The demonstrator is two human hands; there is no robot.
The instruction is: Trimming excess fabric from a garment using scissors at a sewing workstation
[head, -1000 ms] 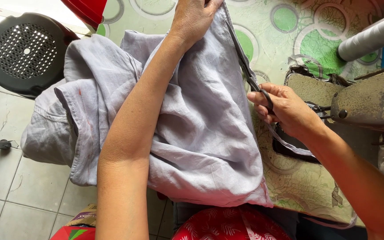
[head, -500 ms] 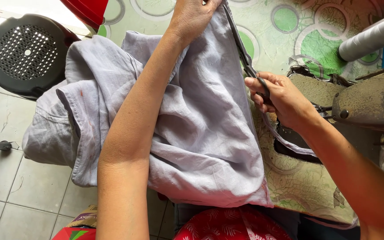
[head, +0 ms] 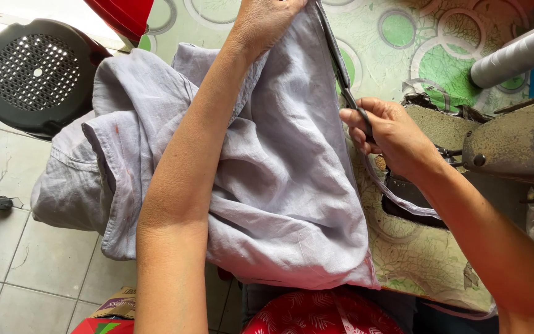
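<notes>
- The person's left hand (head: 267,21) is reaching far forward to the top edge of the view, its fingers closed on the far end of a pale lilac-grey garment (head: 279,185) and holding the cloth taut; the fingertips themselves are cut off by the frame.
- The right hand (head: 387,133) is curling shut around the handles of a pair of dark scissors (head: 340,65), whose long blades are pointing away from the person along the right-hand edge of the garment.
- The scissors are lying right against that edge, just where the cloth is meeting the table (head: 428,55), which is covered with a green-and-cream sheet patterned in circles.
- A thin strip of the same pale fabric (head: 397,195) is hanging in a loop beneath the right wrist, beside the garment's edge.
- The garment is spreading across the table's left part and spilling over its side, a folded part with a seam drooping toward the tiled floor (head: 7,260).
- An old, worn sewing machine (head: 514,142) is sitting to the right of the right hand, a grey spool of thread (head: 517,55) lying behind it.
- A black perforated plastic stool (head: 32,74) is standing on the floor at upper left, well apart from both hands.
- Red patterned cloth (head: 316,315) is showing at the bottom, below the garment.
</notes>
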